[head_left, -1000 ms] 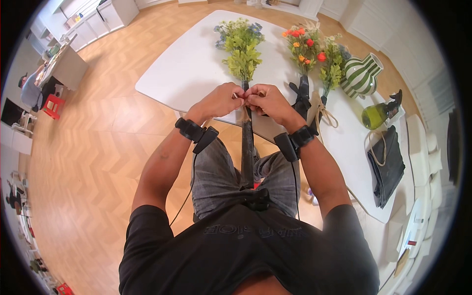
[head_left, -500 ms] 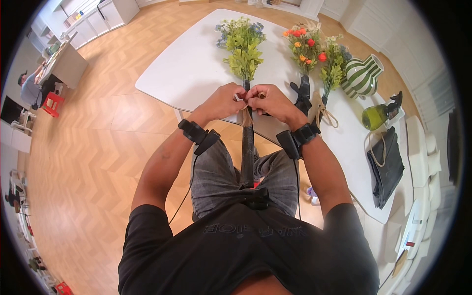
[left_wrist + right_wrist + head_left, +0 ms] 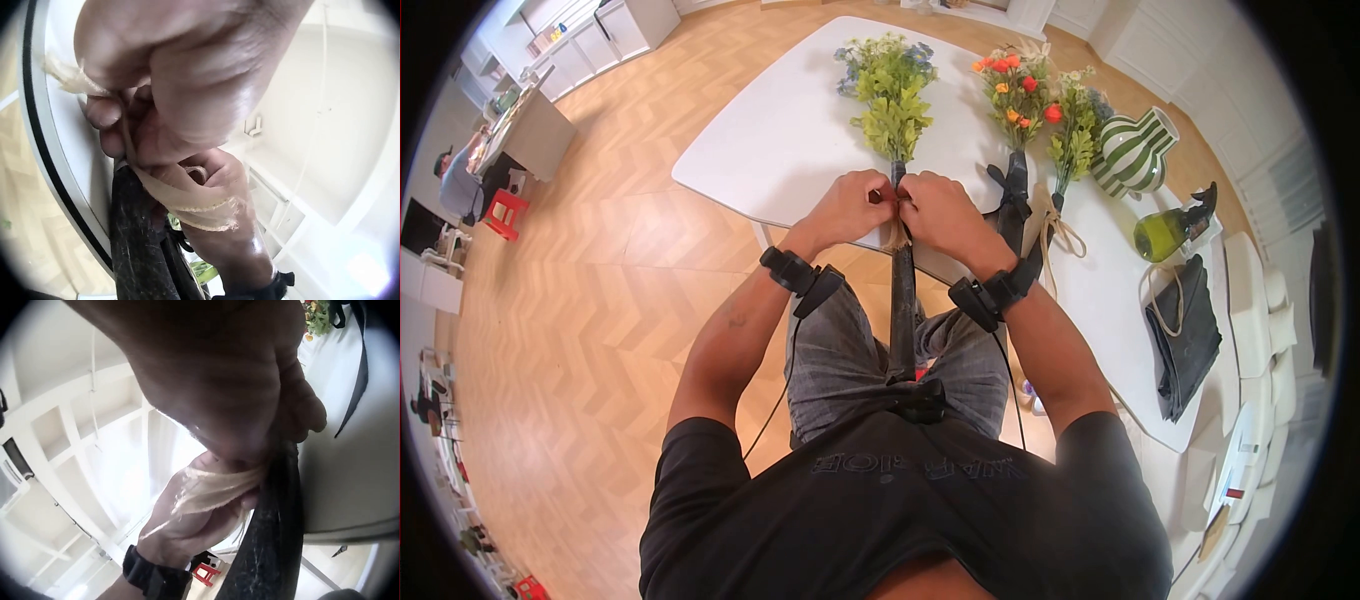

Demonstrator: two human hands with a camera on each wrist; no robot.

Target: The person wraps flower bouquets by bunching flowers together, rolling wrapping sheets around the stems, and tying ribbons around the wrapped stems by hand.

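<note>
A bouquet (image 3: 890, 105) of green leaves with small blue and white blooms lies over the table edge. Its long black-wrapped handle (image 3: 902, 310) runs back toward my lap. Around the upper handle, just below the leaves, passes a tan ribbon (image 3: 181, 203) with frayed ends. My left hand (image 3: 850, 208) pinches the ribbon on the handle's left side. Opposite it, close enough that the fingertips meet, my right hand (image 3: 945, 212) pinches the ribbon too, its knuckles turned up. In the right wrist view, a loose ribbon length (image 3: 215, 490) hangs across the left hand. The fingers hide the crossing point.
On the white table (image 3: 770, 130), to the right, lie an orange-flowered bouquet (image 3: 1015, 95) and another bouquet (image 3: 1075, 145) tied with cord. Beyond them are a green-striped vase (image 3: 1140, 150), a green bottle (image 3: 1162, 236) and a folded black bag (image 3: 1188, 340). A person (image 3: 462, 180) sits far left.
My right hand has rolled over, its knuckles now facing up and its wrist strap turned. The left hand stays at the ribbon with little movement. The bouquet keeps its place.
</note>
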